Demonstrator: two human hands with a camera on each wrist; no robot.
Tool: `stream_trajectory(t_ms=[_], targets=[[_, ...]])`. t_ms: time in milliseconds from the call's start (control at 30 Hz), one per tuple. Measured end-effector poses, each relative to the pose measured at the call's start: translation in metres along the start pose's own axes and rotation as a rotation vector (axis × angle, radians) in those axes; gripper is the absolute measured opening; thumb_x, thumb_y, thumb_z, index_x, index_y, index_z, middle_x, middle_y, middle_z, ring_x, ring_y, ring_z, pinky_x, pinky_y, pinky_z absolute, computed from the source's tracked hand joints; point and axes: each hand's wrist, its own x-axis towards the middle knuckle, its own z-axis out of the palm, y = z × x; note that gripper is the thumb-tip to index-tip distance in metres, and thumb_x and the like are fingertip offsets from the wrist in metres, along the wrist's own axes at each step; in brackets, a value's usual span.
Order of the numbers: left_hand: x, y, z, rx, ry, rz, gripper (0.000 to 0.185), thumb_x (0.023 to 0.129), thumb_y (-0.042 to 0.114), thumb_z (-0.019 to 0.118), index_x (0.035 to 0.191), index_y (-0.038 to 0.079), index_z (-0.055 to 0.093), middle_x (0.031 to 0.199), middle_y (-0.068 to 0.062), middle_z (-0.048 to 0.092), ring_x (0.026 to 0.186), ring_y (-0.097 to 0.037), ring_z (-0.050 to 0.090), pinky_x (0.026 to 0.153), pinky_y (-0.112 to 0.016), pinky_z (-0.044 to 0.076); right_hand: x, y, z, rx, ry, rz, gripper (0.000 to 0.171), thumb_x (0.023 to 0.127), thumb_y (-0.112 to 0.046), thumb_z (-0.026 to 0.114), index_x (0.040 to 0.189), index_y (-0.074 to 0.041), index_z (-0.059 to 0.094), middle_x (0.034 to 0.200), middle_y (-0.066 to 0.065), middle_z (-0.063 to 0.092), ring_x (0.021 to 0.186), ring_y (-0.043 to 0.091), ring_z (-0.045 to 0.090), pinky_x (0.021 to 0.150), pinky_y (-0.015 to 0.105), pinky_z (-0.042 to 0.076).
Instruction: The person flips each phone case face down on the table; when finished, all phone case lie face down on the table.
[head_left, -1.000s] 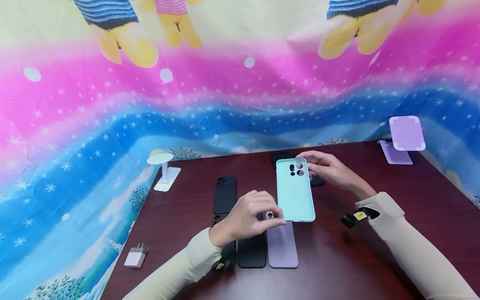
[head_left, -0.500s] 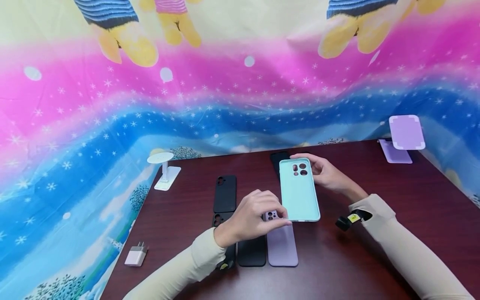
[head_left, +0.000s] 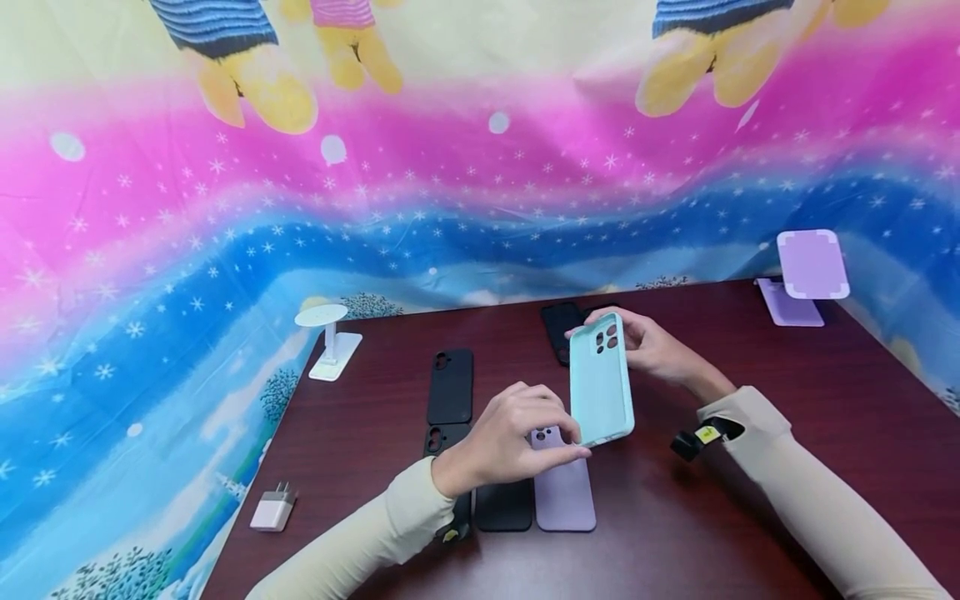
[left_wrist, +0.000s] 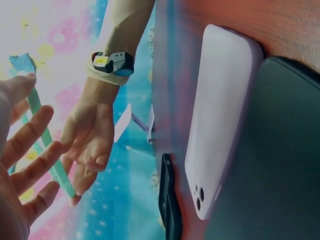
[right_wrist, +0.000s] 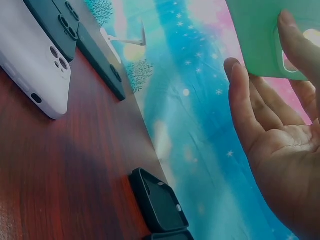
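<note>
Fingertips (head_left: 561, 423) of the left hand (head_left: 504, 440) pinch the near end of the mint phone case (head_left: 601, 380), thumb underneath and curled fingers on top, while the right hand (head_left: 651, 347) grips the far end beside the camera cut-out, its fingers bent round the edge. The case hangs between the two hands above the table (head_left: 750, 500), tilted so that one long side is raised and its back faces left. In the left wrist view the left fingers (left_wrist: 31, 134) look fairly straight, with the case's edge (left_wrist: 47, 145) running between them and the other hand. In the right wrist view a right fingertip (right_wrist: 295, 37) lies over the camera opening of the case (right_wrist: 255, 30), and the remaining fingers stand loosely extended below it.

Just under the left fingers lies a lilac case (head_left: 564, 492), flat on the table, with two black cases (head_left: 504, 506) in a row directly to its left, partly hidden by the wrist. Beyond the left knuckles another black case (head_left: 450, 386) lies flat. Behind the right fingers a dark case (head_left: 561, 327) rests on the table. Well left of the hands stands a white stand (head_left: 327, 340), and nearer the table's left edge lies a white charger plug (head_left: 272, 509). Far off to the right of the right hand stands a lilac holder (head_left: 812, 271).
</note>
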Motion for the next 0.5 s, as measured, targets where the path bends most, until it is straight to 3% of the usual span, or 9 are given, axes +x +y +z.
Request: stream_trajectory(t_ms=[67, 133, 267, 367, 500], targets=[[0.0006, 0.0011, 0.0003, 0.0, -0.001, -0.012, 0.03, 0.084, 0.039, 0.086, 0.105, 0.021, 0.073, 0.084, 0.014, 0.069, 0.085, 0.0, 0.06, 0.074, -0.014, 0.037, -0.0006, 0.0004, -0.0003, -0.005, 0.0, -0.007, 0.044, 0.099, 0.007, 0.059, 0.14, 0.002, 0.044, 0.14, 0.009, 0.065, 0.126, 0.017, 0.067, 0.093, 0.03, 0.059], [0.0012, 0.0027, 0.0, -0.011, -0.004, -0.04, 0.056, 0.081, 0.04, 0.088, 0.127, 0.017, 0.065, 0.092, 0.012, 0.071, 0.087, 0.0, 0.063, 0.075, -0.014, 0.037, -0.0019, 0.0004, -0.0003, -0.036, 0.019, -0.002, 0.042, 0.099, 0.006, 0.059, 0.14, 0.0, 0.048, 0.136, 0.008, 0.067, 0.122, 0.015, 0.069, 0.092, 0.03, 0.059], [0.0024, 0.0048, 0.0, -0.033, -0.019, -0.082, 0.104, 0.076, 0.04, 0.092, 0.158, 0.013, 0.034, 0.109, 0.007, 0.072, 0.096, -0.002, 0.069, 0.077, -0.014, 0.039, -0.005, -0.0009, 0.0011, -0.099, 0.067, 0.054, 0.04, 0.099, 0.002, 0.062, 0.138, -0.006, 0.055, 0.126, -0.001, 0.07, 0.109, 0.01, 0.073, 0.088, 0.03, 0.061], [0.0029, 0.0053, 0.0007, -0.002, -0.026, -0.074, 0.112, 0.075, 0.043, 0.092, 0.162, 0.014, 0.027, 0.114, 0.006, 0.069, 0.095, -0.003, 0.065, 0.076, -0.015, 0.039, -0.0065, -0.0025, 0.0016, -0.138, 0.083, 0.092, 0.042, 0.1, 0.0, 0.063, 0.14, -0.006, 0.057, 0.12, -0.005, 0.072, 0.096, 0.009, 0.075, 0.081, 0.032, 0.062], [0.0028, 0.0051, 0.0013, 0.091, -0.031, -0.044, 0.105, 0.08, 0.047, 0.087, 0.162, 0.014, 0.031, 0.117, 0.005, 0.068, 0.092, -0.002, 0.057, 0.075, -0.016, 0.039, -0.0083, -0.0045, -0.0011, -0.158, 0.084, 0.112, 0.047, 0.102, -0.002, 0.06, 0.148, -0.002, 0.052, 0.117, -0.003, 0.075, 0.087, 0.011, 0.074, 0.076, 0.037, 0.063]])
